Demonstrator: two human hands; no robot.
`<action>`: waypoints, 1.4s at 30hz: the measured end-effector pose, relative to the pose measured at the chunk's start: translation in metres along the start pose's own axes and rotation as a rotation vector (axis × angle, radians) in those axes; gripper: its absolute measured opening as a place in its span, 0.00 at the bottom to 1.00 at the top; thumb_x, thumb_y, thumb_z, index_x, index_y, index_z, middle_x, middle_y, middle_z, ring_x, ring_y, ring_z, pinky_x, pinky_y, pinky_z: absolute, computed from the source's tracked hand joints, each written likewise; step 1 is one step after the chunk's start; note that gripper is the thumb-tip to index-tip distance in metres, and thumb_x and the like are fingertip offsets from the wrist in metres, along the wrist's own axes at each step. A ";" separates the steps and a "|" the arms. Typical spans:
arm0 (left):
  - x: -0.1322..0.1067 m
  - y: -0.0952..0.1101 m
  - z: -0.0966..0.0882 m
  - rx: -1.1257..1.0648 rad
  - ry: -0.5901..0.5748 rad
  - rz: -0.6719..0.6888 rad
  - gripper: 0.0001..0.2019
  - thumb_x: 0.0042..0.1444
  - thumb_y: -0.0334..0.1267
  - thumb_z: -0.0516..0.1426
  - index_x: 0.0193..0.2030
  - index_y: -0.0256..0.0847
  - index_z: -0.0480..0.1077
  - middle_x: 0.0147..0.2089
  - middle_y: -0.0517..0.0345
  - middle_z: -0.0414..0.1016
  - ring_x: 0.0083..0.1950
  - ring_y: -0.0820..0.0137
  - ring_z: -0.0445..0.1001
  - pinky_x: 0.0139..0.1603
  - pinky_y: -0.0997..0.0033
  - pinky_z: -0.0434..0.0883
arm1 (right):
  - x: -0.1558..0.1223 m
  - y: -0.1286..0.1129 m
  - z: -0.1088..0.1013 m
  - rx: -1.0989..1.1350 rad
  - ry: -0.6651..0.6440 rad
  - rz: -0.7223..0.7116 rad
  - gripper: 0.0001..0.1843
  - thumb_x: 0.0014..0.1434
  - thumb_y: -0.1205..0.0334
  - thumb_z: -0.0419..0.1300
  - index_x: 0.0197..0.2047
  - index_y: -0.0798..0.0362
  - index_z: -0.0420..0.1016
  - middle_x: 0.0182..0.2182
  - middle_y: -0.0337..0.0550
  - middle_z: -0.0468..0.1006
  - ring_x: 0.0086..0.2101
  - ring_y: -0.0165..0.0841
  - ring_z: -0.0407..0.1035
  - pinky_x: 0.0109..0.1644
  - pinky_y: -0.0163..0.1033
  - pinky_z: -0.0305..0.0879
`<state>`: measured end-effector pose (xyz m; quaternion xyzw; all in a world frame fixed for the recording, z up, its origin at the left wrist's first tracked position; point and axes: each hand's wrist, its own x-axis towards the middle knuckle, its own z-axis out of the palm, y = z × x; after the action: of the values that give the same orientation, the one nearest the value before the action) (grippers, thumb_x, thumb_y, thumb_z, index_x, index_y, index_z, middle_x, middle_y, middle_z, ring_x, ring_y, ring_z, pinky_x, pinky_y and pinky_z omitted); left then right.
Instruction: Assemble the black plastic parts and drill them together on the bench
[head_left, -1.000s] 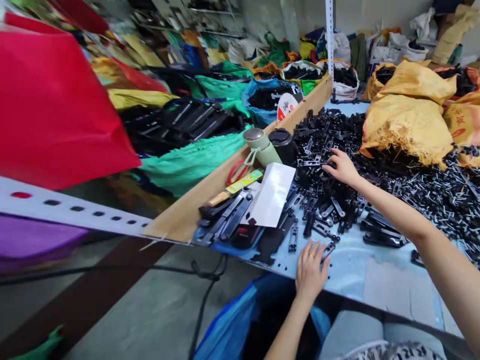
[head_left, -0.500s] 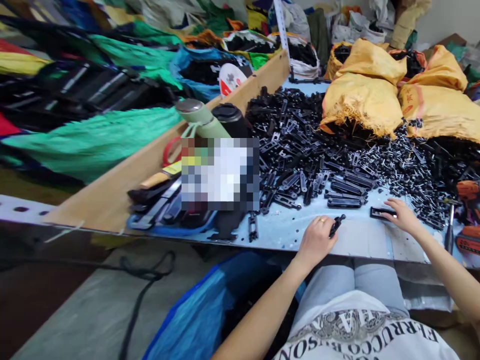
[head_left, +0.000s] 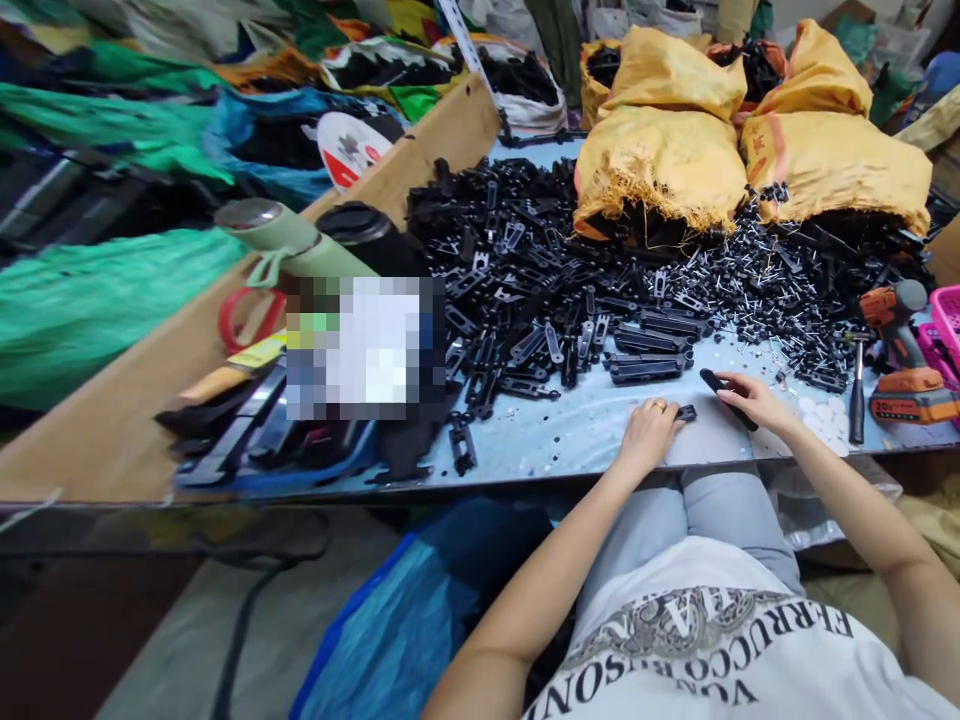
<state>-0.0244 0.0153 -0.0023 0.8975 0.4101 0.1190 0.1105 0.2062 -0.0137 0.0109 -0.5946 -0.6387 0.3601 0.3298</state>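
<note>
My left hand [head_left: 651, 432] rests low over the table's front edge, a ring on one finger. Its fingers are closed on a small black plastic part [head_left: 685, 412], mostly covered by the hand. To its right, my right hand [head_left: 756, 402] grips a longer black plastic bar [head_left: 729, 399] between thumb and fingers, tilted over the pale work surface. The two parts are apart. Just beyond the hands lies a row of similar black bars [head_left: 651, 368], in front of a large heap of black plastic parts [head_left: 525, 270].
Small pins [head_left: 780, 290] are heaped at the back right, below yellow sacks [head_left: 660, 160]. A hammer [head_left: 858, 390] and an orange cordless drill [head_left: 900, 350] stand at the right. Tools and a green flask [head_left: 300, 240] lie left, beside a wooden board [head_left: 127, 390].
The view has swung to the right, bringing the whole drill into sight. My right hand has turned its black bar from lying level to a slant, and the hands are closer together.
</note>
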 end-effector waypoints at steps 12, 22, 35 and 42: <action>-0.017 -0.010 0.000 -0.967 0.211 -0.320 0.16 0.61 0.42 0.48 0.51 0.36 0.64 0.36 0.54 0.72 0.28 0.75 0.70 0.27 0.75 0.68 | -0.020 -0.001 0.014 -0.667 0.142 0.042 0.29 0.56 0.49 0.58 0.58 0.52 0.65 0.45 0.58 0.71 0.45 0.51 0.66 0.47 0.54 0.64; -0.013 0.010 -0.008 -1.100 0.256 -0.379 0.19 0.60 0.45 0.49 0.55 0.37 0.65 0.33 0.57 0.71 0.24 0.78 0.66 0.27 0.76 0.67 | 0.004 -0.009 0.040 0.449 0.059 0.133 0.27 0.57 0.45 0.52 0.58 0.45 0.60 0.43 0.43 0.73 0.41 0.38 0.73 0.48 0.48 0.70; -0.031 -0.020 -0.009 -1.034 0.286 -0.496 0.21 0.58 0.47 0.51 0.54 0.37 0.66 0.36 0.56 0.71 0.25 0.77 0.66 0.26 0.76 0.67 | -0.065 0.039 -0.046 -0.449 -0.060 -0.088 0.17 0.54 0.53 0.60 0.45 0.52 0.70 0.43 0.50 0.74 0.47 0.44 0.66 0.54 0.53 0.60; -0.013 0.019 -0.014 -1.035 0.254 -0.355 0.20 0.59 0.46 0.51 0.54 0.38 0.66 0.39 0.54 0.71 0.23 0.80 0.64 0.27 0.75 0.68 | -0.012 -0.026 0.040 0.034 0.007 -0.015 0.26 0.66 0.48 0.43 0.63 0.48 0.55 0.46 0.49 0.70 0.35 0.33 0.71 0.41 0.44 0.70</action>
<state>-0.0240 -0.0051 0.0153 0.6221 0.4529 0.3915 0.5046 0.1593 -0.0296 0.0121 -0.5853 -0.6358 0.3662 0.3450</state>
